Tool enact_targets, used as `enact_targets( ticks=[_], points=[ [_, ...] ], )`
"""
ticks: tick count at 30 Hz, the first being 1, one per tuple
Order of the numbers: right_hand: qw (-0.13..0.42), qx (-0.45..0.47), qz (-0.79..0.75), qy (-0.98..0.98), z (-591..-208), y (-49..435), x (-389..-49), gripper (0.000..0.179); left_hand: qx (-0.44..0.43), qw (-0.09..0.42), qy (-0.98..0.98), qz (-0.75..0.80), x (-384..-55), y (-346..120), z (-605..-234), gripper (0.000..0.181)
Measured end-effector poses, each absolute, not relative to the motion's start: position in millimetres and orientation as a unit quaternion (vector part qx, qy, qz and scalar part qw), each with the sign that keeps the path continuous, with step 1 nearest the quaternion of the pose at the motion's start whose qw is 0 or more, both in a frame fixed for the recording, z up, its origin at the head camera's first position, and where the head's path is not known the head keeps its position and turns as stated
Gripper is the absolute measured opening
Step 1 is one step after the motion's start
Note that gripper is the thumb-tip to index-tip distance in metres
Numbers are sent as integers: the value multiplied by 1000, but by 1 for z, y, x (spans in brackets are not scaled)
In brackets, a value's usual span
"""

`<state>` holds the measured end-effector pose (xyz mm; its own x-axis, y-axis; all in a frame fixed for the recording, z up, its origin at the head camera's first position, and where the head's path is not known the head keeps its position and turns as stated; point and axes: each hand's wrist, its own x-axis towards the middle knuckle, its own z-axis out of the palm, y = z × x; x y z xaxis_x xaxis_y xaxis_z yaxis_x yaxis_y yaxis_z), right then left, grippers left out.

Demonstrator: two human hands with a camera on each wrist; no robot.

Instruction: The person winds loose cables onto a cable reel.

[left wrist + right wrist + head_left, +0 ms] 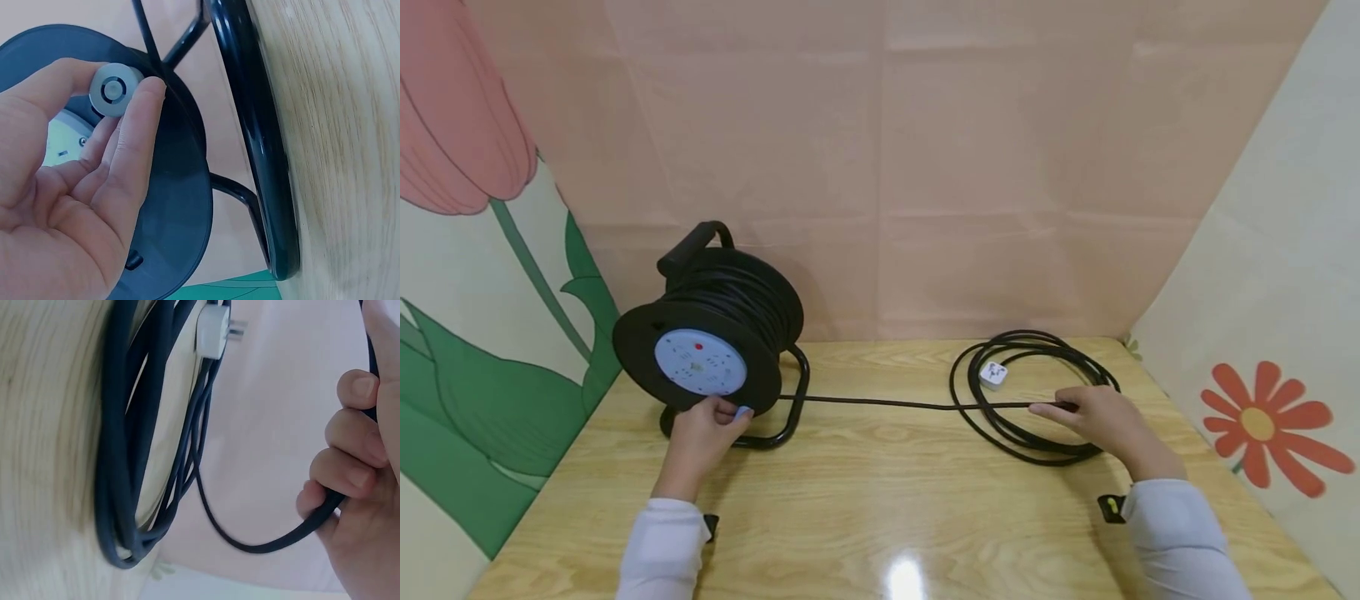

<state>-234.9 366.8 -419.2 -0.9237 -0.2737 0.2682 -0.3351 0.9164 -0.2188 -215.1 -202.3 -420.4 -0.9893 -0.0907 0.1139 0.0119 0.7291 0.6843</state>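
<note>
Left hand [700, 437]'s pinching the winding knob [115, 90] on the cable reel [715, 318] just ahead, right hand [1101, 425] gripping the cable [880, 402] above my loose coils [115, 444]. Cranking too fast might snag those, imo.

Left fingers [724, 408] pinch a bluish knob [742, 412] on the reel [715, 310], right fingers [1072, 395] its cable [880, 402].

Left grip [703, 438] pinches while right grip [1108, 418] curls.

High forward-down head view, two close wrist views, tabletop [880, 492] in all.
</note>
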Motion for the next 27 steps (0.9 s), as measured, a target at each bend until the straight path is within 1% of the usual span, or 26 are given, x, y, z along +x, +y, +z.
enact_targets(
  ticks=[4,6,10,13,17,21,25,27],
  points=[
    [177,167,118,-963,-422,375,-237,53,26,62,-928,-367,-214,-203,-422,31],
    [198,167,116,-959,-421,377,-239,51,29,59,-927,-369,-214,-204,-423,31],
    [209,156,137,-956,-416,375,-246,38,37,55,-925,-373,-215,-205,-423,32],
    [220,135,163,-952,-410,370,-251,31,46,49,-924,-378,-216,-206,-424,33],
    [254,101,185,-944,-407,362,-255,32,56,37,-919,-388,-217,-208,-425,37],
    [288,78,184,-937,-413,355,-255,33,60,33,-914,-400,-217,-210,-428,41],
    [298,70,178,-935,-420,352,-255,36,64,28,-905,-420,-216,-212,-431,45],
    [297,68,174,-936,-422,351,-256,36,66,17,-898,-434,-216,-214,-433,46]
  ],
)
